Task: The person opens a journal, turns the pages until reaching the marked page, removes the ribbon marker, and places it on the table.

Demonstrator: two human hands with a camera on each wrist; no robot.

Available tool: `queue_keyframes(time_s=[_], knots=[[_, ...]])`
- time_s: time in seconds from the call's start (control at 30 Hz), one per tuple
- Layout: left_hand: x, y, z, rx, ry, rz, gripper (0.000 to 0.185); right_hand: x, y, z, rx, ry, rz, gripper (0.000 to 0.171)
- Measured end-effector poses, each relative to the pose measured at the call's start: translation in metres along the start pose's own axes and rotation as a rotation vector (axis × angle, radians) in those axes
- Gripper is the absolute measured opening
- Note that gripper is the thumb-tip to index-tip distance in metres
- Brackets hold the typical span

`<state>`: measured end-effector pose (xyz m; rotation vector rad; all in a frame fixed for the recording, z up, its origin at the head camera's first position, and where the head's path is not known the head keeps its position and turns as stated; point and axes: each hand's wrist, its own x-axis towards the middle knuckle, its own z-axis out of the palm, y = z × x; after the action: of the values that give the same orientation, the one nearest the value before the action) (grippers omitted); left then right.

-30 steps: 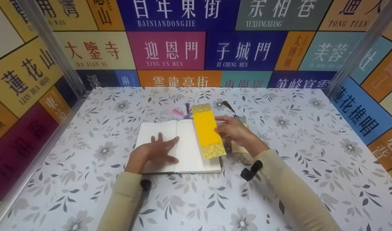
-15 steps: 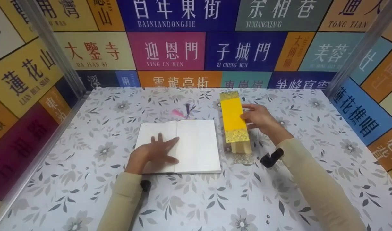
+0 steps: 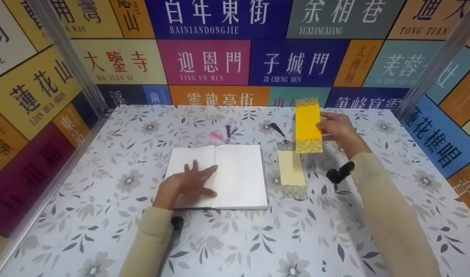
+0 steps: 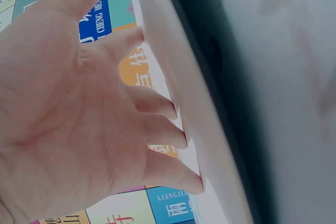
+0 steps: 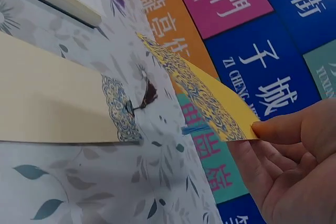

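Pinching the yellow bookmark (image 3: 308, 121) by its right long edge: right hand (image 3: 338, 129), thumb and fingers closed on it. Bookmark is just left of that hand, raised off the table (image 3: 235, 242), patterned bands at both ends. Blue strands (image 5: 195, 129) show by the bookmark, left of the right fingertips; can't tell if attached. Cream bookmark (image 3: 292, 167) lies flat on the table, below and left of the right hand, apart from the yellow one; dark tassel (image 3: 278, 130) at its far end, left of the right hand. Left hand (image 3: 187, 182): fingers spread, resting on the left page of the notebook (image 3: 240, 177), tips reaching the gutter, grasping nothing. Right page is just right of the left hand. Pink tassel (image 3: 217, 136) and purple tassel (image 3: 228, 131) beyond the left hand, at the notebook's far edge.
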<state>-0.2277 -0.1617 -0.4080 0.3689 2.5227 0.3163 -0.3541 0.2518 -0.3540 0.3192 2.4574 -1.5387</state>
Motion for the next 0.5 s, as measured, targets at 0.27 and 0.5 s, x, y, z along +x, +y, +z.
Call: queue_keyframes(time_s=[0.27, 0.5], knots=[[0.001, 0.002, 0.0, -0.031, 0.0, -0.013, 0.088, -0.003, 0.035, -0.019, 0.0, -0.024, 0.05, 0.065], [0.002, 0.0, 0.001, -0.045, 0.001, -0.004, 0.088, -0.012, 0.059, -0.023, -0.017, -0.052, 0.094, 0.066]])
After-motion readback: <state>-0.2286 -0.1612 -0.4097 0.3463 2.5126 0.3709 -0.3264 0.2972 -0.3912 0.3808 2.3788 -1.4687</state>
